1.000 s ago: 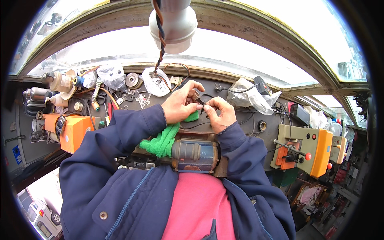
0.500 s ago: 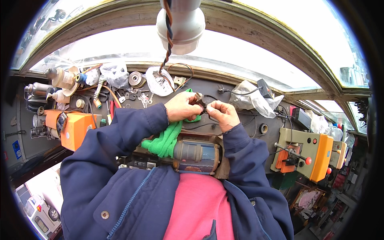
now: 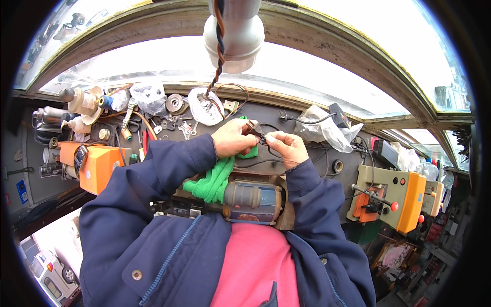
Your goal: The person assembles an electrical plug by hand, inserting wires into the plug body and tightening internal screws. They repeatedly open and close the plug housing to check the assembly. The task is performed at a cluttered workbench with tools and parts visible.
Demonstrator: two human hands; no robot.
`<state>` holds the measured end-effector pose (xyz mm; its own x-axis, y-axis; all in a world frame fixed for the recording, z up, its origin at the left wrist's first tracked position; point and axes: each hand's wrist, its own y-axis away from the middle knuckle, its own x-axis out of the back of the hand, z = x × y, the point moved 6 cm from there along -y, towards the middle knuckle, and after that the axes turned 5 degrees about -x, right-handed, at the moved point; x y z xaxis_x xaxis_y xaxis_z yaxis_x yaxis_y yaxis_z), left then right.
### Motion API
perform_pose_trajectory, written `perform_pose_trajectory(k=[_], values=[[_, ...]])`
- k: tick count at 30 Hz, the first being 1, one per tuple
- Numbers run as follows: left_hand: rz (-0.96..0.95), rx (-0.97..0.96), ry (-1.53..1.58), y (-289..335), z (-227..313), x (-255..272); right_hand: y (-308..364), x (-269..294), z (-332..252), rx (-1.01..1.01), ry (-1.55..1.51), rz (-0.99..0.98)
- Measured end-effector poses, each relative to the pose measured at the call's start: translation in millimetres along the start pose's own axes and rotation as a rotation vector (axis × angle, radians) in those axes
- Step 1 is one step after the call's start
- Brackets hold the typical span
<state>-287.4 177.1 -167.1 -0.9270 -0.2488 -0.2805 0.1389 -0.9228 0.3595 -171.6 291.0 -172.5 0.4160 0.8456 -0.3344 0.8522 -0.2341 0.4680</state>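
Above the bench, my left hand (image 3: 232, 139) is closed on a small brownish metal piece (image 3: 252, 126) that sticks up past the fingertips. My right hand (image 3: 287, 147) meets it there, thumb and finger pinching a thin black cord (image 3: 271, 126) that loops up from between the hands. The exact joint between piece and cord is too small to make out. A green cloth (image 3: 215, 180) hangs below my left hand and drapes over the left end of a worn motor-like cylinder (image 3: 255, 199) close to my chest. Part of the cloth also shows behind the left hand.
Left on the bench stand an orange machine (image 3: 97, 166), loose keys (image 3: 188, 128) and plastic bags (image 3: 148, 97). To the right are a plug with its cable (image 3: 284, 116), a tape roll (image 3: 337, 166) and a beige-and-orange key-cutting machine (image 3: 391, 194). A twisted cable (image 3: 220, 41) hangs ahead.
Both hands stay together at nearly the same place, still gripping the small piece and cord. The whole view has shifted slightly, and the cord's loop stands out a little more.
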Motion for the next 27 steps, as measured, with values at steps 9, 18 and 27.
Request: perform_pose_trajectory(k=[9, 18, 27], values=[[-0.012, -0.023, -0.015, -2, 0, -3, -2, 8, 12, -0.176, -0.121, -0.004], [0.021, 0.061, 0.156, 3, -3, 5, 3, -1, 1, 0.036, 0.061, 0.054], [0.084, 0.139, 0.253, 5, -8, 8, 33, -29, -61, 0.634, 0.827, 0.371]])
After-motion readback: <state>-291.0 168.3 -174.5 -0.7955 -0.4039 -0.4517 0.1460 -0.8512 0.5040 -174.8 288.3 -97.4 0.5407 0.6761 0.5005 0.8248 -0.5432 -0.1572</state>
